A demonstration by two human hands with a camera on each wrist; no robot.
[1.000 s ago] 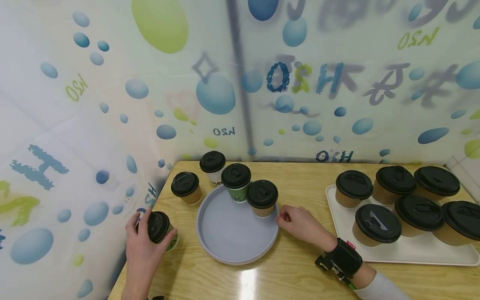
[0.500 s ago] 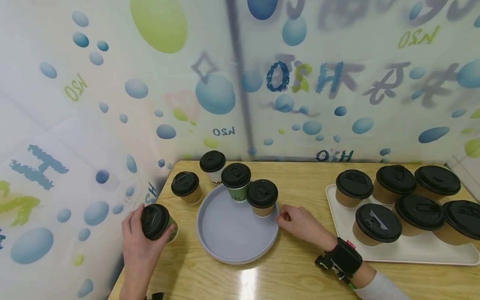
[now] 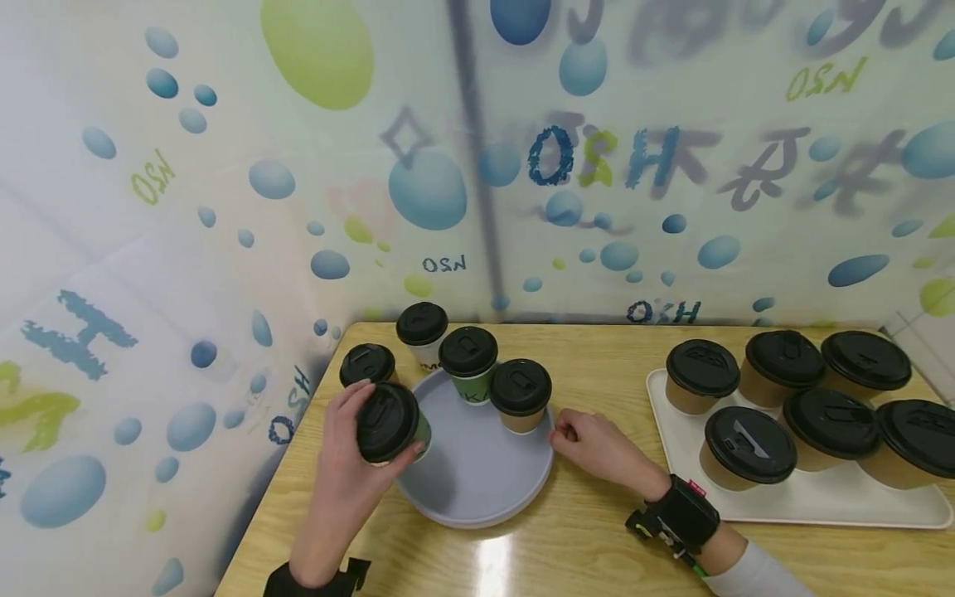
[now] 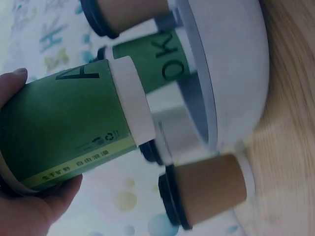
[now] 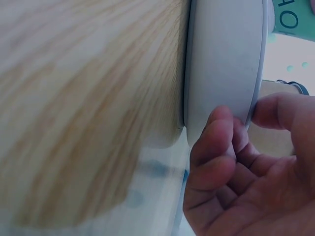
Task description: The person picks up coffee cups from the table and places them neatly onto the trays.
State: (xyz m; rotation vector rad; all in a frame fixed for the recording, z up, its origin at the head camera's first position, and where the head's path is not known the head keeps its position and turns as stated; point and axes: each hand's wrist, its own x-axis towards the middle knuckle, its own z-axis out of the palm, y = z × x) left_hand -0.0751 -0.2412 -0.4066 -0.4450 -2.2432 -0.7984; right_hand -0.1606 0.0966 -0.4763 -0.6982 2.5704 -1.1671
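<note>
My left hand (image 3: 345, 473) grips a green paper coffee cup (image 4: 64, 128) with a black lid (image 3: 386, 421). It holds the cup tilted, over the left rim of a round grey tray (image 3: 485, 493). Two lidded cups stand on that tray toward the back: a green cup (image 3: 473, 388) and a brown cup (image 3: 520, 421). At the tray's right side my right hand (image 3: 597, 446) pinches the rim; in the right wrist view its thumb and curled fingers (image 5: 211, 172) meet at the tray wall (image 5: 224, 64).
Behind the tray's left side stand a white cup (image 3: 425, 355) and another brown cup (image 4: 211, 189). A rectangular cream tray (image 3: 836, 507) on the right carries several brown cups with black lids (image 3: 749, 444). A printed curtain (image 3: 597, 249) borders the table's back and left.
My left hand has lifted the green cup off the table at the left and carried it right to the round tray's edge. My right hand has stayed at the rim.
</note>
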